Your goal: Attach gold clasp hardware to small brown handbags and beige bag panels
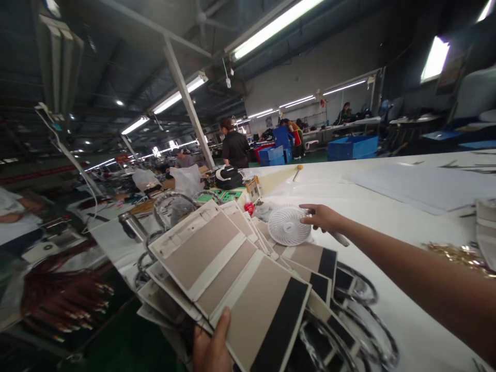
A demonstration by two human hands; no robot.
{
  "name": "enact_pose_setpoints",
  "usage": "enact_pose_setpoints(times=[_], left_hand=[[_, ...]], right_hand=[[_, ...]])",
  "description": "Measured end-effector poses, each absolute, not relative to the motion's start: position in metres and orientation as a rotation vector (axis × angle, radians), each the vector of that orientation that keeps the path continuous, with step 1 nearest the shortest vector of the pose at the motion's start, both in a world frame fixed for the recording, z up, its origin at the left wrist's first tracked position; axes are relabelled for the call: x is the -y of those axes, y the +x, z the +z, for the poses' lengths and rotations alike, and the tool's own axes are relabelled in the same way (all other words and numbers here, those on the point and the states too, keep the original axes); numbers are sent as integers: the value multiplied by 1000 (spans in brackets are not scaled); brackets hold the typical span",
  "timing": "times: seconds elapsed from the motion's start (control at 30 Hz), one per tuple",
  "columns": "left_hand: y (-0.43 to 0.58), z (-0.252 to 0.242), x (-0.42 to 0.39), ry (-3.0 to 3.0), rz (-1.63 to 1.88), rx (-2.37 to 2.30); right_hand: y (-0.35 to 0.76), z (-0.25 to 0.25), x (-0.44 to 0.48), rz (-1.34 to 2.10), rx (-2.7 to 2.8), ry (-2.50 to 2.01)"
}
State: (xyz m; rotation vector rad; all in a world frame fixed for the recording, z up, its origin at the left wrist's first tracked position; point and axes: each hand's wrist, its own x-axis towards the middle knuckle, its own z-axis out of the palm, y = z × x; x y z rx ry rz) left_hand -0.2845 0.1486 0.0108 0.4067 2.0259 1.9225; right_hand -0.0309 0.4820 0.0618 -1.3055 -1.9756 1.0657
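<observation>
My left hand (pixel 214 342) grips the lower edge of the top beige bag panel (pixel 267 299) of a fanned stack, thumb on the upper face. The panel has pale strips across it and a black band at one end. More panels lie beneath and behind it, with plastic-wrapped dark handles (pixel 372 330) looping out at the sides. Beyond the stack, my right hand (pixel 322 217) has its fingers curled at the right rim of a small round white fan (pixel 289 226). The fan's base is mostly hidden.
A white worktable (pixel 406 248) carries gold-coloured metal pieces (pixel 459 254) and a large white sheet (pixel 422 186). A steel flask (pixel 132 226) and a green-topped machine (pixel 228 195) stand past the stack. Brown straps (pixel 65 299) hang at left. A person in black (pixel 234 144) stands beyond.
</observation>
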Motion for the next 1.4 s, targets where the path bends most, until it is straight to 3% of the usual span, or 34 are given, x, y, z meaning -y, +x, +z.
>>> enact_pose_setpoints(times=[0.47,1.4], left_hand=[[-310,8,-144,539,1714,-2064],[-318,-7,-146,520,1658,-2151]], right_hand=[[-26,55,-517,1198,2019,-1157],[-27,57,-530,1173,2081,-1215]])
